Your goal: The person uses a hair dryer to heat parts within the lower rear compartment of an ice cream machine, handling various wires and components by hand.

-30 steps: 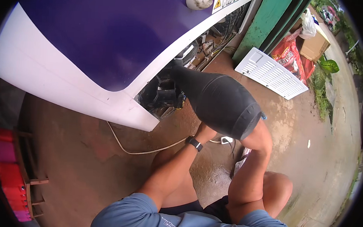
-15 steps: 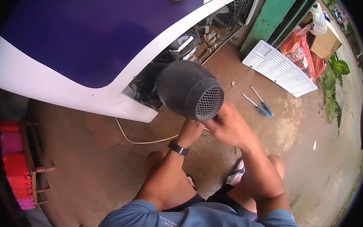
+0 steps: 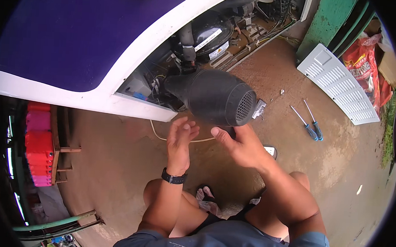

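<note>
Sideways, black hair dryer (image 3: 213,96) in right hand (image 3: 241,146); nozzle points left into freezer (image 3: 77,32).

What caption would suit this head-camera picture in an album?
Crouched on a concrete floor, a person's right hand aims a black hair dryer into an appliance's open compressor bay; the left hand hovers open.

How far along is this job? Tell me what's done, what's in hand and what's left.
Done: the white vent panel is off and lies on the ground near two screwdrivers, so the compressor bay is open. In hand: the right hand holds a black blower aimed into the bay; the left hand is open beside it. Left: probably refitting the panel.
</note>
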`<action>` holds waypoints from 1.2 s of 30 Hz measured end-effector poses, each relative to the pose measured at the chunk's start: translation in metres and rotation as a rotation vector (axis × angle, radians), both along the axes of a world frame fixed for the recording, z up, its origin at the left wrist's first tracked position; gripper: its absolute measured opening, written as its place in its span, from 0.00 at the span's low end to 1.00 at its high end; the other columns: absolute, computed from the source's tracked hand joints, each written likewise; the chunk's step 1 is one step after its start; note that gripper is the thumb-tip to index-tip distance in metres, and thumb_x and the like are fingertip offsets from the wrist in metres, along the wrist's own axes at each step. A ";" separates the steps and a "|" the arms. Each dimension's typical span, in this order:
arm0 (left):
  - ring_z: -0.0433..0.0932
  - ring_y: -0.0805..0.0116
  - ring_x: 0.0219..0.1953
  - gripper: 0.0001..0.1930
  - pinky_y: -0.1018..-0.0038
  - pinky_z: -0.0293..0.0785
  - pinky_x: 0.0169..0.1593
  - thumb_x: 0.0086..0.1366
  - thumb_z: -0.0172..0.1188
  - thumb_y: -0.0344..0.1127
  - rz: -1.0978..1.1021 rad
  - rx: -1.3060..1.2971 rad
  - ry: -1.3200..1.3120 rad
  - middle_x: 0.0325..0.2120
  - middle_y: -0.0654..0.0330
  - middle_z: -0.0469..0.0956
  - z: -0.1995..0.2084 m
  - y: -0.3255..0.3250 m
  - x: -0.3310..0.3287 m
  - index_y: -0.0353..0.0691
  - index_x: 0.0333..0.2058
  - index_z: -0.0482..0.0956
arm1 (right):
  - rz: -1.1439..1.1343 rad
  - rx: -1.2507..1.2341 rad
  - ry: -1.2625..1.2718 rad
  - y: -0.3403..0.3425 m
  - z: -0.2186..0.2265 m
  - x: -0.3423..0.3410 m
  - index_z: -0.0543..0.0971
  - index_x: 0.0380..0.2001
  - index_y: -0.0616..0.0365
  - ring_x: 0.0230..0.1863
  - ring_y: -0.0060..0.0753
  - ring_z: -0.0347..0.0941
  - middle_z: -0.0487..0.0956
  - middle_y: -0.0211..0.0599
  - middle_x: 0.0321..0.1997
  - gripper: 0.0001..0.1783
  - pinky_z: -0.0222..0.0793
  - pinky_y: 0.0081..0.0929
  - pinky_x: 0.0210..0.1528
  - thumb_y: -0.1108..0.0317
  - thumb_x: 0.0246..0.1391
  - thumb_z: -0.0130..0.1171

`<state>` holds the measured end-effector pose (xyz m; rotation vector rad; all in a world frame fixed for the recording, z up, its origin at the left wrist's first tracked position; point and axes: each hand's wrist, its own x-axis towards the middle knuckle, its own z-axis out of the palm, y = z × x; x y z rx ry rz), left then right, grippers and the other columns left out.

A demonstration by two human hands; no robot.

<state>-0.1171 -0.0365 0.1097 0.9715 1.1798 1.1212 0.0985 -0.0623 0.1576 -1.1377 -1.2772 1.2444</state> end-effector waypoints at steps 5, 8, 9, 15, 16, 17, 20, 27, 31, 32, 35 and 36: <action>0.81 0.64 0.51 0.17 0.66 0.79 0.58 0.80 0.55 0.39 -0.035 0.055 0.144 0.48 0.53 0.79 -0.002 -0.001 0.017 0.33 0.57 0.73 | 0.079 -0.238 0.101 0.005 0.000 0.004 0.71 0.61 0.61 0.50 0.47 0.80 0.83 0.51 0.49 0.24 0.74 0.41 0.54 0.58 0.71 0.60; 0.80 0.66 0.50 0.16 0.67 0.79 0.57 0.80 0.54 0.39 0.009 0.098 0.060 0.47 0.54 0.79 -0.007 0.009 0.022 0.33 0.56 0.73 | 0.051 -0.126 0.105 0.006 -0.006 -0.001 0.71 0.62 0.60 0.45 0.42 0.79 0.82 0.48 0.47 0.26 0.74 0.39 0.51 0.56 0.71 0.60; 0.80 0.66 0.50 0.16 0.67 0.79 0.57 0.80 0.54 0.39 0.016 0.107 0.057 0.47 0.54 0.79 -0.008 0.011 0.024 0.33 0.56 0.73 | 0.031 -0.033 0.086 0.005 -0.008 -0.005 0.71 0.63 0.60 0.42 0.39 0.78 0.82 0.47 0.46 0.26 0.75 0.38 0.48 0.56 0.71 0.60; 0.78 0.72 0.42 0.14 0.70 0.78 0.51 0.81 0.53 0.39 0.111 0.228 -0.048 0.44 0.59 0.79 -0.012 0.021 0.035 0.35 0.54 0.74 | 0.085 -0.068 -0.007 0.003 -0.004 -0.011 0.73 0.60 0.61 0.38 0.34 0.76 0.81 0.42 0.41 0.23 0.74 0.36 0.44 0.57 0.71 0.59; 0.78 0.72 0.42 0.14 0.70 0.78 0.51 0.81 0.53 0.39 0.120 0.238 -0.054 0.44 0.59 0.79 -0.013 0.024 0.032 0.35 0.54 0.74 | 0.093 -0.059 -0.015 0.003 -0.004 -0.013 0.73 0.60 0.61 0.38 0.34 0.76 0.81 0.42 0.41 0.23 0.74 0.36 0.44 0.57 0.71 0.59; 0.78 0.73 0.43 0.14 0.70 0.78 0.51 0.81 0.53 0.40 0.107 0.224 -0.067 0.44 0.60 0.79 -0.014 0.027 0.029 0.35 0.53 0.75 | 0.101 -0.100 0.001 0.004 -0.004 -0.016 0.74 0.59 0.61 0.36 0.32 0.74 0.80 0.40 0.39 0.22 0.73 0.35 0.42 0.57 0.71 0.59; 0.78 0.74 0.42 0.14 0.72 0.77 0.50 0.81 0.54 0.41 0.110 0.177 -0.139 0.41 0.62 0.80 -0.017 0.030 0.029 0.36 0.51 0.76 | 0.114 -0.089 0.011 0.006 -0.009 -0.023 0.73 0.57 0.60 0.35 0.25 0.70 0.76 0.33 0.38 0.20 0.70 0.29 0.38 0.57 0.72 0.58; 0.78 0.76 0.41 0.14 0.74 0.76 0.49 0.80 0.54 0.42 0.085 0.149 -0.110 0.39 0.63 0.81 -0.017 0.034 0.021 0.36 0.50 0.78 | 0.144 -0.147 0.124 0.010 -0.013 -0.034 0.71 0.56 0.60 0.35 0.20 0.70 0.74 0.29 0.39 0.16 0.68 0.24 0.38 0.61 0.74 0.56; 0.79 0.75 0.42 0.14 0.74 0.77 0.50 0.81 0.54 0.41 0.050 0.176 -0.034 0.38 0.62 0.82 -0.015 0.035 0.019 0.36 0.50 0.78 | 0.040 -0.079 0.054 0.008 -0.008 -0.031 0.76 0.51 0.60 0.35 0.25 0.70 0.75 0.31 0.36 0.15 0.69 0.30 0.39 0.61 0.70 0.59; 0.80 0.74 0.42 0.14 0.74 0.77 0.51 0.81 0.54 0.41 0.048 0.157 -0.045 0.38 0.61 0.83 -0.015 0.036 0.018 0.36 0.50 0.78 | 0.036 -0.092 0.045 0.008 -0.008 -0.030 0.76 0.50 0.60 0.35 0.26 0.70 0.76 0.32 0.36 0.15 0.69 0.30 0.39 0.61 0.70 0.59; 0.81 0.73 0.42 0.14 0.73 0.77 0.53 0.81 0.54 0.42 0.042 0.140 -0.062 0.38 0.60 0.83 -0.020 0.042 0.019 0.36 0.49 0.79 | 0.010 -0.096 0.043 0.009 -0.005 -0.026 0.76 0.50 0.60 0.36 0.27 0.70 0.76 0.33 0.37 0.14 0.70 0.31 0.40 0.61 0.70 0.59; 0.81 0.73 0.42 0.14 0.73 0.77 0.53 0.81 0.54 0.42 0.033 0.129 -0.060 0.38 0.60 0.83 -0.020 0.042 0.020 0.36 0.49 0.79 | 0.000 -0.089 0.061 0.008 -0.006 -0.026 0.76 0.50 0.60 0.36 0.27 0.71 0.76 0.33 0.37 0.14 0.70 0.31 0.40 0.62 0.69 0.60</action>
